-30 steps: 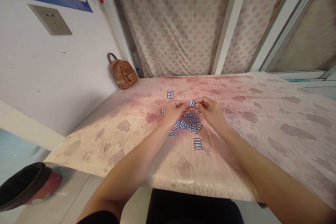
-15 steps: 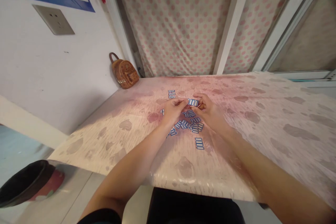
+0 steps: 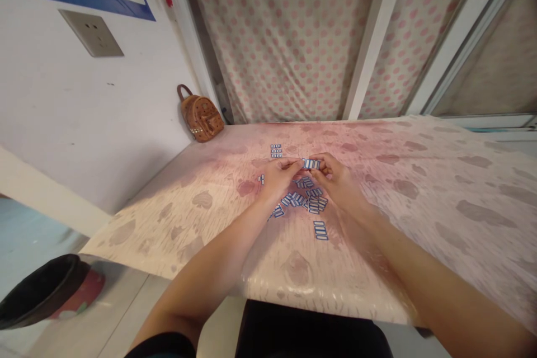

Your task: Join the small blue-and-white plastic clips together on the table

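Note:
Between my two hands is a small strip (image 3: 311, 163) of white rectangles edged in blue, raised over the table. My left hand (image 3: 279, 178) pinches its left end with thumb and fingers. The right end sits in the closed fingers of my right hand (image 3: 337, 178). Below my hands lies a loose pile of similar blue-and-white pieces (image 3: 296, 199), partly hidden by my left hand and forearm. A separate piece (image 3: 320, 230) lies nearer the front edge. Beyond my left hand is a neat group of such pieces (image 3: 276, 151), and a small one (image 3: 262, 179) lies left of it.
A patterned cloth (image 3: 168, 235) covers the table. A small brown backpack (image 3: 203, 116) stands at the back left corner by the wall. Behind the table hangs a dotted curtain (image 3: 285, 39). A dark-rimmed bin (image 3: 79, 296) is on the floor at the left.
The view has shifted slightly. Both hands stay on the strip, whose rectangles show a little more spread between the fingers. The pieces on the table lie as before.

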Motion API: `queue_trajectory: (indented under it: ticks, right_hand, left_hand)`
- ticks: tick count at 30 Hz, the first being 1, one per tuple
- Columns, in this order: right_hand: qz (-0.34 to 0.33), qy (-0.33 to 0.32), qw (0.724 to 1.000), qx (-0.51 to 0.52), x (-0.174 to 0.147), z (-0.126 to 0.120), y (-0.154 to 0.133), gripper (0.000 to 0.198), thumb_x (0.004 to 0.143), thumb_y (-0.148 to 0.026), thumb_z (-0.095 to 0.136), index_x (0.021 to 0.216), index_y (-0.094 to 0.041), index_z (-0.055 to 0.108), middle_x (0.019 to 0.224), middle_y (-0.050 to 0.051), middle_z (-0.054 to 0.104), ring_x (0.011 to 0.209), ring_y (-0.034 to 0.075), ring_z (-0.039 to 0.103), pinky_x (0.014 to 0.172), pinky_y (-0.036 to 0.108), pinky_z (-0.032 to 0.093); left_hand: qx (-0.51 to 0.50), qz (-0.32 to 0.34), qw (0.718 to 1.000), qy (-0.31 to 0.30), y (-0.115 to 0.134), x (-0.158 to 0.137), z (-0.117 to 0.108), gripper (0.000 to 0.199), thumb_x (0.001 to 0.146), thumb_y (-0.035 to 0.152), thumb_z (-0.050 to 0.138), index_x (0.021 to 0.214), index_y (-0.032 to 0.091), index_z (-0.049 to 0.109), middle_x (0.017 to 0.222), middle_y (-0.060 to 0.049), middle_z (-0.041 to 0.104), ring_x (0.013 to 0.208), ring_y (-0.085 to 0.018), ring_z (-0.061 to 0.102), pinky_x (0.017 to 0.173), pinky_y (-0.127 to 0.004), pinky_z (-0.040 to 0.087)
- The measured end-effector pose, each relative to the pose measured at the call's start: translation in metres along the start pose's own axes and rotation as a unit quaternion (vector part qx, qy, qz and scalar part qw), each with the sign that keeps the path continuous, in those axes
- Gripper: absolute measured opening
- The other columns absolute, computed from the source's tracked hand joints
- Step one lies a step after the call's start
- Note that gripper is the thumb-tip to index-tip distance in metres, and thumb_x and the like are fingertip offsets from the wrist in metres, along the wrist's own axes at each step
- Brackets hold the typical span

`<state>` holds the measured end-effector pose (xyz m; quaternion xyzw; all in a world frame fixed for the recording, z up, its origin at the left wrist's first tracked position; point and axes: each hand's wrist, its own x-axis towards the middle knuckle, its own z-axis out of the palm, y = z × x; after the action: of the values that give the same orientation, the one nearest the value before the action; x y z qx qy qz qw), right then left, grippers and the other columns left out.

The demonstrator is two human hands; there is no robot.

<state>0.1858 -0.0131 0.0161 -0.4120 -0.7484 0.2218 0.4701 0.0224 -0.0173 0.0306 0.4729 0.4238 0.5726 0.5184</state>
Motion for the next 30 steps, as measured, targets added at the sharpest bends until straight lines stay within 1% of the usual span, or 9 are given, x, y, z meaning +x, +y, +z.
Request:
queue_trajectory:
  ticks: [5,10,15,19,21,23,25,28,30]
  right_hand:
    - [0.005,0.0,1.0,-0.009,-0.001,0.0,-0.003,0.034,0.089,-0.029,0.057,0.123,-0.025,0.056,0.083,0.001,0.062,0.072,0.017,0.061,0.067,0.03,0.049]
    - [0.004,-0.002,1.0,-0.008,-0.001,-0.001,-0.003,0.033,0.089,-0.029,0.055,0.122,-0.025,0.056,0.083,0.001,0.062,0.073,0.018,0.061,0.069,0.031,0.05]
    - [0.011,0.001,1.0,0.004,-0.001,0.0,-0.003,0.03,0.089,-0.028,0.054,0.119,-0.025,0.056,0.078,0.0,0.06,0.071,0.018,0.061,0.07,0.032,0.05]
    - [0.013,0.003,1.0,0.011,0.0,-0.001,-0.002,0.031,0.088,-0.027,0.054,0.118,-0.024,0.055,0.079,0.0,0.064,0.072,0.018,0.063,0.07,0.032,0.05]
    - [0.028,0.024,0.999,-0.009,0.001,-0.003,0.0,0.026,0.087,-0.025,0.053,0.113,-0.023,0.057,0.081,0.001,0.067,0.075,0.018,0.065,0.07,0.032,0.049]
    - [0.062,0.031,0.995,-0.074,0.002,-0.006,0.005,0.014,0.084,-0.022,0.054,0.097,-0.023,0.06,0.08,0.002,0.068,0.074,0.019,0.065,0.069,0.031,0.047]
    - [0.095,-0.004,0.983,-0.156,0.002,-0.007,0.012,0.002,0.079,-0.021,0.06,0.079,-0.023,0.059,0.075,0.002,0.066,0.07,0.019,0.063,0.066,0.031,0.044]
    - [0.121,-0.071,0.966,-0.219,0.0,-0.005,0.023,0.019,0.07,-0.024,0.073,0.067,-0.023,0.054,0.069,0.001,0.061,0.065,0.018,0.057,0.061,0.03,0.038]
    - [0.121,-0.079,0.967,-0.211,-0.002,-0.001,0.029,0.026,0.065,-0.024,0.079,0.069,-0.023,0.053,0.07,0.002,0.059,0.065,0.018,0.056,0.061,0.03,0.037]
  left_hand:
    - [-0.002,0.001,1.0,0.001,0.0,0.001,-0.001,0.017,0.077,0.03,0.077,0.081,0.014,0.073,0.071,-0.004,0.074,0.068,-0.016,0.07,0.072,-0.029,0.055]
    - [-0.007,-0.001,1.0,0.0,0.001,0.0,0.0,0.017,0.077,0.03,0.078,0.08,0.014,0.073,0.072,-0.005,0.074,0.069,-0.017,0.071,0.075,-0.031,0.056]
    - [-0.006,0.001,1.0,0.004,0.002,-0.001,0.001,0.014,0.076,0.026,0.077,0.078,0.014,0.072,0.068,-0.003,0.073,0.065,-0.015,0.069,0.07,-0.027,0.056]
    - [-0.005,0.003,1.0,0.008,0.0,0.002,0.0,0.014,0.076,0.026,0.077,0.077,0.013,0.073,0.068,-0.003,0.073,0.065,-0.014,0.069,0.068,-0.026,0.055]
    - [-0.005,0.008,1.0,0.02,-0.002,0.004,-0.003,0.015,0.075,0.026,0.078,0.078,0.013,0.073,0.068,-0.003,0.073,0.066,-0.015,0.069,0.07,-0.027,0.056]
    - [-0.002,0.018,0.999,0.033,-0.004,0.007,-0.006,0.015,0.075,0.027,0.078,0.078,0.013,0.073,0.069,-0.003,0.073,0.067,-0.015,0.07,0.071,-0.028,0.056]
    - [0.002,0.026,0.999,0.039,-0.006,0.009,-0.009,0.017,0.074,0.029,0.079,0.078,0.014,0.073,0.07,-0.003,0.073,0.068,-0.015,0.07,0.072,-0.028,0.056]
    - [0.001,0.033,0.999,0.04,-0.008,0.011,-0.012,0.019,0.074,0.031,0.079,0.078,0.014,0.073,0.07,-0.003,0.073,0.067,-0.014,0.07,0.071,-0.026,0.056]
    - [-0.001,0.035,0.999,0.04,-0.009,0.011,-0.012,0.019,0.074,0.031,0.079,0.078,0.014,0.073,0.07,-0.003,0.073,0.066,-0.013,0.069,0.07,-0.026,0.056]
